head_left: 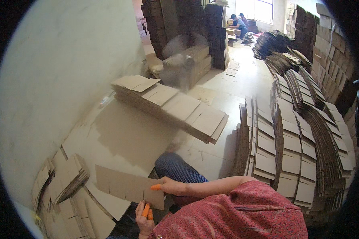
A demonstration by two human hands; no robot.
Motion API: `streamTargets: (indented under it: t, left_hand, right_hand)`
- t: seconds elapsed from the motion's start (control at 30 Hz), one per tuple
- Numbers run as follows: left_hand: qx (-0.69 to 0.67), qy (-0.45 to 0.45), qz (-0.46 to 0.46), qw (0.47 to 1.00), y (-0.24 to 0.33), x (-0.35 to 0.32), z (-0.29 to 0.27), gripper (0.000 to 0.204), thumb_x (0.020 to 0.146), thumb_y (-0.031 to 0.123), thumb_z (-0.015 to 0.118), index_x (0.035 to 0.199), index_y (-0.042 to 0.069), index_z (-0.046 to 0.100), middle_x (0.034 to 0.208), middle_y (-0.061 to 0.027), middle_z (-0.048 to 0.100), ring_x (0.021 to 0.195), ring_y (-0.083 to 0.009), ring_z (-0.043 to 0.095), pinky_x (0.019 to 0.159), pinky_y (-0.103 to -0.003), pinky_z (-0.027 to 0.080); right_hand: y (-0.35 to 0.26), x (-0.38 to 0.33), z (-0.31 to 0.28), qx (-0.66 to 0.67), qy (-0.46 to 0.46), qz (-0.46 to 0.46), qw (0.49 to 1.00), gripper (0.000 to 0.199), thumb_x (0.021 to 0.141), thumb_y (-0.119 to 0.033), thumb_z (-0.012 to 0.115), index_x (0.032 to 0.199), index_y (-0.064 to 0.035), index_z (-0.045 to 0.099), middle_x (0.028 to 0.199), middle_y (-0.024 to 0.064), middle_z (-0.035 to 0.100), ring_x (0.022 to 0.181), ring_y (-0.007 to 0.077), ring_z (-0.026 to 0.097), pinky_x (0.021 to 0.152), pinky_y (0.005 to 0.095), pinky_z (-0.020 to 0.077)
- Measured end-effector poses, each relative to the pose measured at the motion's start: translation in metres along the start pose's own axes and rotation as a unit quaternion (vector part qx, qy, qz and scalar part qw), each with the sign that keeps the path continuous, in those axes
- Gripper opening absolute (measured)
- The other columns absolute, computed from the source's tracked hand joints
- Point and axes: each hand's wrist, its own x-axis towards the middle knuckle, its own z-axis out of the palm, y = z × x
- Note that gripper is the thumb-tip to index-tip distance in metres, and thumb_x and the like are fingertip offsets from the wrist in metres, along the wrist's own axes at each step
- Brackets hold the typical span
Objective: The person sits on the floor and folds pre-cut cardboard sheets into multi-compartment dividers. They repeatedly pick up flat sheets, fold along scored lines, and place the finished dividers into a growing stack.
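A pale concrete floor (227, 95) runs back through a workroom crowded with cardboard, bounded on the left by a blank whitish wall (64, 67). A long low stack of flat cardboard blanks (175, 105) lies across the floor, and tall leaning rows of blanks (291, 135) fill the right side, their far ends lost in the dark rim of the view. Far back, by a bright window, two seated people (239, 24) are too small to make out in detail.

Near the bottom, the person holds a slotted cardboard sheet (125, 185) flat above a loose heap of cut pieces (68, 179). The right hand (169, 186) pinches the sheet's right edge, an orange cot on the finger that lies over it. The left hand (144, 219) sits just below the sheet's lower right corner, two fingers in orange cots curled upward; whether it actually touches the sheet cannot be told, and its wrist is cut off by the lower edge. A red patterned sleeve (243, 215) hides most of the body, and one blue-clad knee (175, 167) shows behind the right hand.
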Motion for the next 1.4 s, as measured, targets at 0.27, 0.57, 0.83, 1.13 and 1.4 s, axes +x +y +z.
streamTargets:
  t: [0.27,0.57,0.83,1.13,1.4]
  left_hand:
    - [0.002,-0.006,0.032,0.999,-0.01,-0.006,0.008,0.029,0.082,0.001,0.061,0.11,-0.005,0.063,0.122,-0.0212,0.058,0.114,-0.0381,0.055,0.097,-0.044,0.044]
    - [-0.031,0.004,0.004,0.999,-0.004,-0.003,0.01,0.03,0.081,0.0,0.061,0.111,-0.003,0.063,0.119,-0.0213,0.058,0.108,-0.0385,0.057,0.094,-0.043,0.045]
    - [0.0,0.024,0.019,1.0,-0.013,-0.012,0.0,0.029,0.082,0.0,0.062,0.111,-0.002,0.063,0.122,-0.0205,0.058,0.106,-0.0379,0.058,0.092,-0.042,0.047]
    - [0.13,0.183,-0.072,0.972,-0.059,-0.014,-0.097,0.036,0.079,0.009,0.071,0.114,0.001,0.063,0.119,-0.018,0.06,0.11,-0.0353,0.057,0.095,-0.039,0.046]
    - [0.475,0.111,-0.461,0.741,-0.164,-0.052,-0.238,0.078,0.084,0.032,0.068,0.14,-0.004,0.028,0.144,-0.0255,0.031,0.132,-0.0399,0.034,0.106,-0.045,0.034]
  right_hand:
    - [-0.004,-0.01,0.0,-0.071,-0.026,-0.055,0.996,0.034,0.095,-0.025,0.056,0.116,0.0007,0.062,0.096,0.004,0.065,0.081,0.0114,0.059,0.069,0.028,0.0508]
    - [0.009,-0.003,-0.005,-0.11,-0.036,-0.099,0.988,0.035,0.095,-0.024,0.056,0.116,0.0033,0.061,0.1,0.0045,0.066,0.089,0.012,0.057,0.076,0.029,0.0494]
    - [-0.012,-0.01,0.014,-0.205,0.007,-0.026,0.978,0.029,0.093,-0.023,0.059,0.103,0.0027,0.066,0.089,0.0033,0.065,0.081,0.0125,0.056,0.07,0.0306,0.0488]
    - [-0.008,-0.024,0.006,-0.056,0.042,-0.052,0.996,0.022,0.094,-0.013,0.052,0.107,0.0008,0.065,0.096,0.0037,0.067,0.084,0.0127,0.06,0.075,0.027,0.0471]
    - [-0.021,-0.023,0.029,-0.105,0.018,-0.062,0.992,0.025,0.094,-0.012,0.053,0.111,0.0036,0.062,0.101,0.0048,0.065,0.091,0.0127,0.057,0.081,0.0278,0.0451]
